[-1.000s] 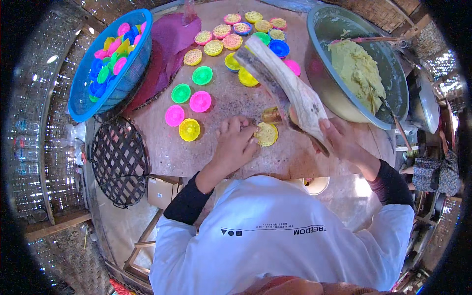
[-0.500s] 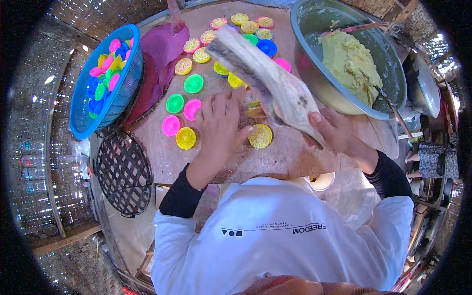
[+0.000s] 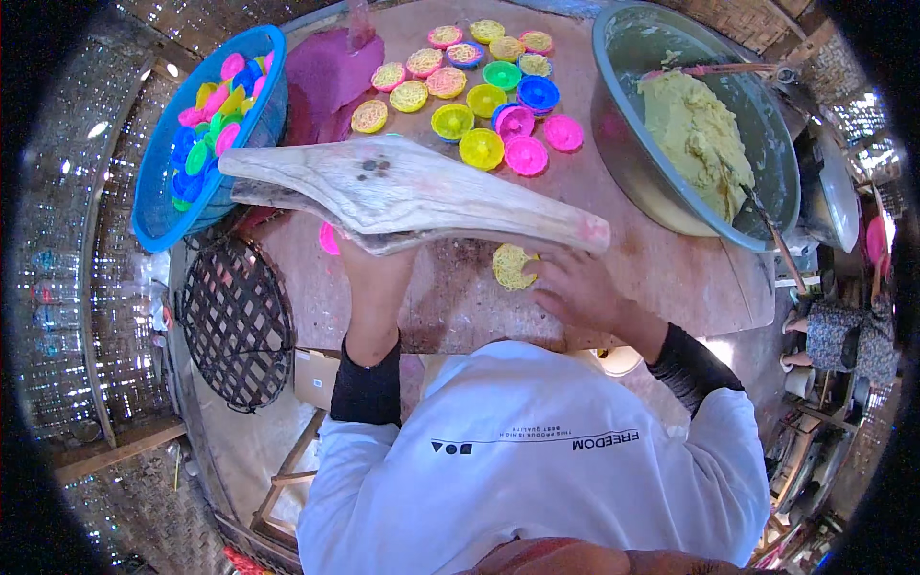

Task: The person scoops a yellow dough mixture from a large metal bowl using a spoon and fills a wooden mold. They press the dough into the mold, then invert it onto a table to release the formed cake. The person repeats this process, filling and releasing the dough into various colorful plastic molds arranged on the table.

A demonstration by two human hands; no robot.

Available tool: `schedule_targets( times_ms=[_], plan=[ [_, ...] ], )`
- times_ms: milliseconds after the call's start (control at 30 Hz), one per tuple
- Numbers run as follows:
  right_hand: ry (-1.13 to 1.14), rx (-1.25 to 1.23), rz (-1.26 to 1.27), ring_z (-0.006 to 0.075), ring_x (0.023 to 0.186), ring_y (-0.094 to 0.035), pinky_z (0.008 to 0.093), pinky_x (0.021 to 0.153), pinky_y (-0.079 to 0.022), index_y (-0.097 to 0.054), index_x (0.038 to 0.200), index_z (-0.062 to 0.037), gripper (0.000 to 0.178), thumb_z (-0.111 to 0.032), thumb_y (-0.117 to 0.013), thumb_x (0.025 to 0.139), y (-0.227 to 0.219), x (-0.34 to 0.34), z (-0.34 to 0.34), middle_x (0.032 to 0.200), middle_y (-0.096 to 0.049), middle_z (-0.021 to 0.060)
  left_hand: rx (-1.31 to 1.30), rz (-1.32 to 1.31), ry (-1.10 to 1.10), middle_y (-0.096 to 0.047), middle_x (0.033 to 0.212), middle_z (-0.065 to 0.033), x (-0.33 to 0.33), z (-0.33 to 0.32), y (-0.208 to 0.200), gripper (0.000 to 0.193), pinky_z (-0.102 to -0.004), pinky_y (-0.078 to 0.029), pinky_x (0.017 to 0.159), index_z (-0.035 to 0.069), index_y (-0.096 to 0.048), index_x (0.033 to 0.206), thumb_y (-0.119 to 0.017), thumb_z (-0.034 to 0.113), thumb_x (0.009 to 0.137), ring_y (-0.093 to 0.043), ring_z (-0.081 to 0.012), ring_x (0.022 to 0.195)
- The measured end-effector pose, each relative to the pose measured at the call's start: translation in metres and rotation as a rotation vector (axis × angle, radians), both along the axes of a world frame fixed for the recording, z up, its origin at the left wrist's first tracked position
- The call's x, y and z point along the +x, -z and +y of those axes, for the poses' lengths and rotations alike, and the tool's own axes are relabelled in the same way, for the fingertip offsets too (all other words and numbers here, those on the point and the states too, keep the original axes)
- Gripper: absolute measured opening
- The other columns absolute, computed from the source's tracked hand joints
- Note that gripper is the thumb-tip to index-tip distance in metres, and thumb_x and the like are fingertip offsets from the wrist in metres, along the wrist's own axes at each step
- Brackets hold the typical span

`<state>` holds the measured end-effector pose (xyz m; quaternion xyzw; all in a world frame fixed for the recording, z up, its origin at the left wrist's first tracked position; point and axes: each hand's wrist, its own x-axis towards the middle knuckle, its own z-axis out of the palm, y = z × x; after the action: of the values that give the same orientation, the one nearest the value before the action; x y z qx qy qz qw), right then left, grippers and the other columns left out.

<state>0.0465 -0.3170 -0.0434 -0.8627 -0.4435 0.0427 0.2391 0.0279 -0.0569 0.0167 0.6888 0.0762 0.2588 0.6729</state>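
Observation:
A long, pale, weathered wooden press (image 3: 412, 187) is raised across the table in front of me, its dark spots facing up. My left hand (image 3: 379, 264) reaches up beneath its middle and bears it; the wood hides the fingers. Below the press's right end, my right hand (image 3: 586, 292) has its bent fingertips at the right edge of a small yellow mould (image 3: 515, 266) covered with thin yellow strands. A pink mould (image 3: 330, 240) peeks out left of my left wrist. Whatever lies right behind the press is covered by it.
Plastic moulds, some with strands like the pink one (image 3: 425, 63), others bare like the blue one (image 3: 539, 93), stand farther back. A blue basket (image 3: 144, 206) of moulds is left, above a dark woven tray (image 3: 238, 321). A large basin (image 3: 613, 125) holds pale dough (image 3: 692, 134).
The press has swung from a diagonal to lie crosswise, farther left. My right hand has left it for the yellow mould. My left hand has gone from above the table to under the press.

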Motion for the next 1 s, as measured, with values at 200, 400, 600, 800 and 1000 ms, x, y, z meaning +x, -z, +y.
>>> schedule_targets(
  times_ms=[200, 400, 600, 800, 1000],
  plan=[
    [0.066, -0.095, -0.023, 0.0376, 0.114, -0.039, 0.0512, 0.1, -0.023, -0.037, 0.128, -0.013, 0.067, -0.028, -0.068, 0.069, 0.006, 0.0, 0.023, 0.123, -0.043, 0.0168, -0.056, 0.026, -0.03, -0.058, 0.101, -0.0078, -0.008, 0.001, -0.01, 0.05, -0.0275, -0.044, 0.08, -0.001, -0.05, 0.108, -0.07, -0.005, 0.062, -0.056, -0.0155, 0.09],
    [0.123, -0.168, 0.171, 0.0401, 0.114, -0.037, 0.0531, 0.099, -0.022, -0.034, 0.129, -0.0077, 0.072, -0.032, -0.067, 0.07, 0.012, 0.003, 0.033, 0.118, -0.045, 0.023, -0.099, 0.072, -0.018, -0.058, 0.101, -0.0072, -0.009, -0.003, -0.018, 0.05, -0.0271, -0.045, 0.079, -0.001, -0.051, 0.108, -0.07, -0.007, 0.062, -0.057, -0.0155, 0.09],
    [0.142, -0.051, 0.027, 0.043, 0.111, -0.039, 0.0523, 0.099, -0.022, -0.036, 0.125, -0.0009, 0.069, -0.033, -0.065, 0.071, 0.018, 0.002, 0.033, 0.113, -0.048, 0.0241, -0.136, 0.063, 0.01, -0.06, 0.1, -0.0071, -0.005, 0.0, -0.013, 0.048, -0.0271, -0.045, 0.08, -0.001, -0.054, 0.105, -0.072, -0.006, 0.061, -0.057, -0.0154, 0.09],
    [0.216, 0.007, 0.591, 0.0376, 0.112, -0.042, 0.0436, 0.098, -0.028, -0.041, 0.121, 0.0017, 0.057, -0.021, -0.062, 0.073, 0.008, 0.01, 0.036, 0.113, -0.049, 0.024, -0.159, 0.092, 0.023, -0.059, 0.101, -0.0069, -0.004, -0.007, -0.017, 0.049, -0.0269, -0.043, 0.082, -0.001, -0.053, 0.107, -0.071, -0.006, 0.062, -0.057, -0.0151, 0.092],
    [0.17, 0.279, 0.551, 0.0312, 0.105, -0.049, 0.0405, 0.093, -0.035, -0.049, 0.112, -0.0006, 0.044, -0.012, -0.062, 0.072, 0.005, 0.009, 0.021, 0.106, -0.054, 0.0204, -0.133, 0.103, 0.003, -0.06, 0.1, -0.0065, -0.005, -0.002, -0.02, 0.047, -0.0267, -0.044, 0.081, -0.001, -0.054, 0.106, -0.071, -0.004, 0.063, -0.057, -0.0144, 0.09]
  ],
)
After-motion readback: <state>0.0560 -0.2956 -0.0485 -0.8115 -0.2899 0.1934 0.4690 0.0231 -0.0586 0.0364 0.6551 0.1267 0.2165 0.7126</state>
